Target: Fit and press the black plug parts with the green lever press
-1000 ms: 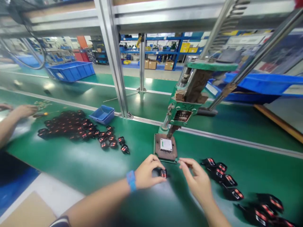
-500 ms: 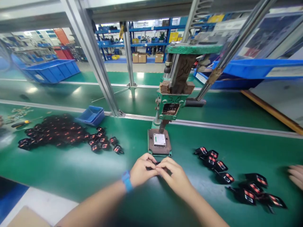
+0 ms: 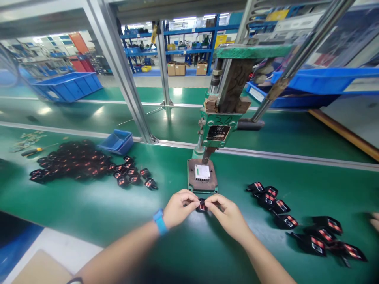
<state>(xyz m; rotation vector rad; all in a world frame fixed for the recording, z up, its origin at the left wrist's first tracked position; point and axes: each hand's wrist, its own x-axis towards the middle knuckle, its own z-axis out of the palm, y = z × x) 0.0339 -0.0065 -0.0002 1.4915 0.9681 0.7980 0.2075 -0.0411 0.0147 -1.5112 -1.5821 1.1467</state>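
Observation:
Just in front of the hand press (image 3: 220, 126), a small black part with red-orange markings (image 3: 202, 206) is between my fingertips, low over the green bench. My left hand (image 3: 181, 208), with a blue band at the wrist, pinches it from the left side. From the right, my right hand (image 3: 227, 215) closes thumb and fingertips on its other edge. The fingertips hide some of the part. Behind them, a white block with a row of dark teeth (image 3: 202, 172) sits on the press's base plate (image 3: 192, 185).
A heap of similar black parts (image 3: 77, 159) lies left, near a small blue bin (image 3: 116, 142) and a screwdriver (image 3: 32, 152). More black parts (image 3: 284, 221) lie right. Another person's hand (image 3: 374, 221) shows at the right edge. An aluminium post (image 3: 124, 75) rises behind the bench.
My hands have drawn slightly apart, so the black part now shows between them. The other person's hand has moved further out at the right edge. The view has shifted a little.

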